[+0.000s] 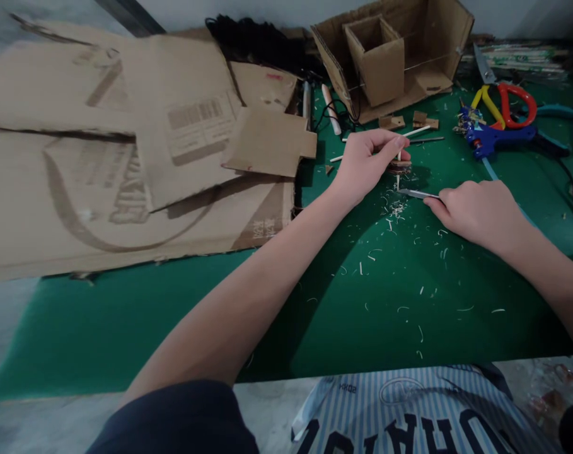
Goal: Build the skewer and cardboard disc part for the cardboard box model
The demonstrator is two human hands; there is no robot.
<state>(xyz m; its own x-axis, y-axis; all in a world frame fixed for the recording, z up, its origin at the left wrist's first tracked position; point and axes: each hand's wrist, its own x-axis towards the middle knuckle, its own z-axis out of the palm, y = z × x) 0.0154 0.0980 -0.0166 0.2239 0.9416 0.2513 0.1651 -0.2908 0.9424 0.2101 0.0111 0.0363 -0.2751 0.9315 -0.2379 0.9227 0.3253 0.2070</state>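
Observation:
Over the green table top (182, 321), my left hand (369, 161) pinches a thin wooden stick (398, 181) that points down toward me. Small stacked cardboard pieces (400, 167) sit around the stick, just below my fingertips. My right hand (478, 208) is closed on a craft knife (418, 194), mostly hidden in the grip. Its blade lies at the lower end of the stick; whether it touches is hard to tell. Pale wood shavings (396, 209) are heaped under the blade, with more curls scattered nearer to me.
Large cardboard sheets (191, 132) cover the left side. An open cardboard box (428, 47) stands at the back. To the right lie scissors (517, 106), a blue glue gun (501, 135) with its cord, and pliers (558, 111). A white crayon-like stick (331, 110) and small cardboard scraps (425, 120) lie beyond my hands.

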